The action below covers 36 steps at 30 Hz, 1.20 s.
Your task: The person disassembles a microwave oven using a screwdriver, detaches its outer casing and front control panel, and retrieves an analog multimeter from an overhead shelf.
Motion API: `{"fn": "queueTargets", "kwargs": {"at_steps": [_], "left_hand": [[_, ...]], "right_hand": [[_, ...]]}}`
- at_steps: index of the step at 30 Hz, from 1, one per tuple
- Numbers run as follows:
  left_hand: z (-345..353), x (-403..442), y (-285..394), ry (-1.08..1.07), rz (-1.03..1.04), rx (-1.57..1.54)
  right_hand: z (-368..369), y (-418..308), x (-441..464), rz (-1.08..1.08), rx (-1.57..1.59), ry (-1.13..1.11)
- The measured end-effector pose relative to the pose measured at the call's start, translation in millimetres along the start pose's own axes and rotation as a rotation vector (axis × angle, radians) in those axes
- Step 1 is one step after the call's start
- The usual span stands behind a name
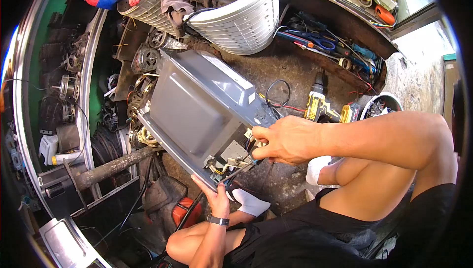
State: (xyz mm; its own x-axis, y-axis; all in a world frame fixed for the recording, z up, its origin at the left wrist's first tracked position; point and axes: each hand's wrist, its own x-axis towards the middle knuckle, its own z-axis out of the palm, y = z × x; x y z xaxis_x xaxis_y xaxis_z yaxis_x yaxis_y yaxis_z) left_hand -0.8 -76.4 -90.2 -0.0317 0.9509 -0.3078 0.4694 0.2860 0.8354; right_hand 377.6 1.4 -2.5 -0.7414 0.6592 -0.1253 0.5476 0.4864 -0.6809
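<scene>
A grey microwave oven (185, 107) with its outer cover off stands tilted in front of me, its wiring and parts (234, 154) exposed at the near end. My left hand (214, 199) grips the lower near corner, fingers against the metal edge. Over the exposed parts, my right hand (288, 142) is closed around what looks like a screwdriver (241, 170); a bit of blue and a thin dark shaft show, slanting toward my left hand. The fingers hide most of its handle.
A yellow cordless drill (318, 103) lies on the floor by a bucket of small metal bits (382, 105). Behind are a tool box (325, 46) and a white basket of cloth (241, 26). Motors and metal parts (145, 61) crowd the left, near a rusty pipe (116, 167).
</scene>
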Motion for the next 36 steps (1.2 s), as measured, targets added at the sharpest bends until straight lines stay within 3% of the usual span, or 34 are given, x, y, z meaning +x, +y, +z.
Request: {"fn": "queueTargets", "kwargs": {"at_steps": [4,6,8,9,16,18,20,22,24,25,28,29,30,32,36], "left_hand": [[-2,1,-15,0.025,0.103,0.185],[-1,0,-14,0.081,0.133,0.464],[1,-1,-8,0.081,0.108,0.44],[2,-2,-6,0.084,0.076,0.415],[1,-4,-7,0.094,0.155,0.405],[-1,-5,0,0.039,0.137,0.429],[-5,-6,-6,0.068,0.197,0.446],[-16,-4,-6,-0.089,0.249,0.489],[-14,-5,-4,-0.079,0.264,0.477],[-10,-7,-2,-0.034,0.235,0.465],[-5,-8,-2,0.03,0.212,0.433],[-5,-8,-4,0.027,0.211,0.43],[-6,-6,-6,0.019,0.212,0.429],[-8,-2,-13,0.021,0.248,0.452],[-10,-5,-10,-0.002,0.208,0.437]], "right_hand": [[-2,14,4,0.05,0.188,0.022],[-6,11,6,0.098,0.297,0.053],[-10,-10,11,0.392,0.214,-0.053],[-8,-15,14,0.421,0.109,-0.09],[-1,-21,7,0.214,-0.079,-0.051],[11,-15,6,0.057,-0.162,0.123],[18,-13,4,0.036,-0.201,0.168],[8,-18,2,0.013,-0.25,0.218],[-2,-25,5,0.251,-0.063,0.053],[-9,-27,3,0.252,-0.076,0.056],[-44,-28,0,0.586,0.102,-0.032],[-66,-27,-4,0.659,0.153,-0.252],[-57,-20,-3,0.656,0.139,-0.252],[-30,2,-8,0.56,0.412,-0.191],[-39,-11,-9,0.483,0.285,-0.19]]}}
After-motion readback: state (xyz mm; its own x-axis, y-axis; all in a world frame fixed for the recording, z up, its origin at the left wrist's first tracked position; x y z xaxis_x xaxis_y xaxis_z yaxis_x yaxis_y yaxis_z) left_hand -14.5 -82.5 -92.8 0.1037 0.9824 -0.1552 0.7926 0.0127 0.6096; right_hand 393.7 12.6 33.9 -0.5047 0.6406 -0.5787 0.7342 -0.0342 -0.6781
